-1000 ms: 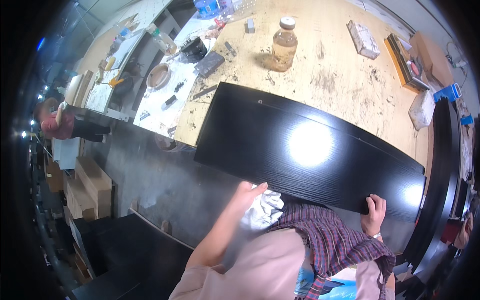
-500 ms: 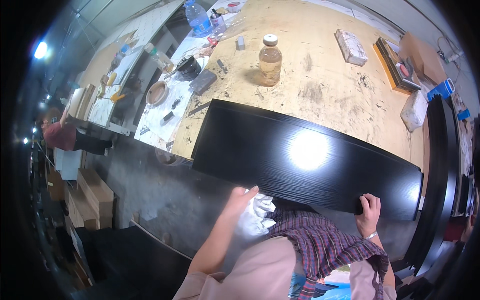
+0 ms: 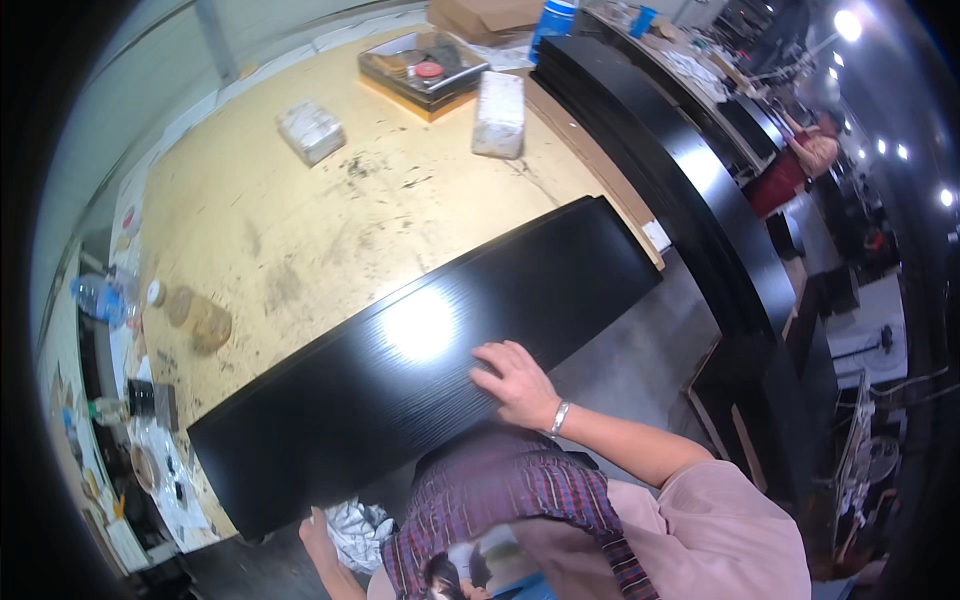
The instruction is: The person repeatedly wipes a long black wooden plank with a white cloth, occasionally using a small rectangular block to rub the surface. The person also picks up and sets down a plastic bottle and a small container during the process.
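A long black wood-grained board (image 3: 330,400) lies slantwise along the near side of the table, a bright light reflected in its glossy face. Over the board's near half is my right hand (image 3: 515,385), fingers spread and slightly bent, appearing to rest on the surface with nothing held. My left hand (image 3: 318,538) is low by the board's near left corner, closed on a crumpled white cloth (image 3: 360,535) that bulges out beside it. Most of the left fingers are hidden.
The stained tabletop (image 3: 370,220) bears a bottle of amber liquid (image 3: 200,318), two white-wrapped blocks (image 3: 312,130) and a shallow box (image 3: 425,75). More black boards (image 3: 650,140) are stacked at right. A co-worker (image 3: 800,165) stands far right.
The view has swung right. My right hand has left the board's near edge and come onto its top, fingers opening. My left hand stays near the board's left end with the cloth.
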Tool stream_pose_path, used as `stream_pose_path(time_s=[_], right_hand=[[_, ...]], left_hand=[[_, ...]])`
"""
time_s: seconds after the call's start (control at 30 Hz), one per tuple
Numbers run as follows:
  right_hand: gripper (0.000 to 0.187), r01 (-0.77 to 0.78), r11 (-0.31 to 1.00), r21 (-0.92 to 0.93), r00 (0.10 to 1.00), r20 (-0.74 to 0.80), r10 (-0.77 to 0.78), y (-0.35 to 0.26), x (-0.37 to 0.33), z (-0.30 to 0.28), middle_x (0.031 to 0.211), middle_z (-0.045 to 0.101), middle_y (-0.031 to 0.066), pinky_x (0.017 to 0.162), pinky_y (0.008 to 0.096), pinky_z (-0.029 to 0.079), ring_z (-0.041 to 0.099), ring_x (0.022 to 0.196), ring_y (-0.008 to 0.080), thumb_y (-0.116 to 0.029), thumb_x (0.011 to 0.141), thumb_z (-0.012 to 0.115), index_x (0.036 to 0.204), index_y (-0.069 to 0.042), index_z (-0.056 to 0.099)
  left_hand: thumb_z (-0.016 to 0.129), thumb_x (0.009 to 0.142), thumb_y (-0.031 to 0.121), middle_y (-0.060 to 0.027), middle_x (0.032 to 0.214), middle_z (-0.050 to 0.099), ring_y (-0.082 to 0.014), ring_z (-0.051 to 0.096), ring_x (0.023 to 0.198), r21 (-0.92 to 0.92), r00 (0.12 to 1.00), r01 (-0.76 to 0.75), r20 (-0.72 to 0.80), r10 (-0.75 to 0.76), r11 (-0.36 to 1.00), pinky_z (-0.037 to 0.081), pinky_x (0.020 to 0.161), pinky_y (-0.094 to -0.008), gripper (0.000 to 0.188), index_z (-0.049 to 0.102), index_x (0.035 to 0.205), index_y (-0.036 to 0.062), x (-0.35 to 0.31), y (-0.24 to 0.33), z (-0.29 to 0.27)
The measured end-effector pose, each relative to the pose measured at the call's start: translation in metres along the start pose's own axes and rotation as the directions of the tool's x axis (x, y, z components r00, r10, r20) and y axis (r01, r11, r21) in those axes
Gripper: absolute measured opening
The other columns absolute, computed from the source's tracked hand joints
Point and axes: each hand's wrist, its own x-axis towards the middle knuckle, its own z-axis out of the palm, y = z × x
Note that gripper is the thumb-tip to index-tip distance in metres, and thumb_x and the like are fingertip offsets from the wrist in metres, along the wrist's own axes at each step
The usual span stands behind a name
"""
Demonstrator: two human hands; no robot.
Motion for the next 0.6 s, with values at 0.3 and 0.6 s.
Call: stream_pose_path(time_s=[0.3, 0.6], right_hand=[[0.060, 0.005, 0.997, 0.079, 0.999, 0.032, -0.007, 0.011, -0.007, 0.004, 0.140, 0.052, 0.0177, 0.113, 0.0519, 0.036, 0.048, 0.133, 0.0349, 0.005, 0.067, 0.068, 0.124, -0.009, 0.059], [0.051, 0.040, 0.999, 0.021, 0.999, 0.036, -0.041, 0.015, -0.001, 0.002, 0.136, 0.055, 0.0159, 0.110, 0.0530, 0.038, 0.051, 0.129, 0.0333, -0.011, 0.072, 0.072, 0.122, -0.013, 0.061]], left_hand=[[0.062, 0.103, 0.026, -0.0071, 0.101, 0.070, -0.0124, 0.059, 0.089, -0.186, 0.994, -0.069, 0.065, 0.083, 0.980, 0.046, 0.083, -0.0283, 0.037, 0.067, 0.107, -0.0104, 0.004, -0.005, -0.010], [0.064, 0.103, 0.032, -0.0027, 0.094, 0.069, -0.0087, 0.058, 0.085, -0.165, 0.997, 0.007, 0.078, 0.006, 0.986, 0.045, 0.079, -0.0256, 0.035, 0.067, 0.099, -0.0030, 0.003, -0.011, -0.020]])
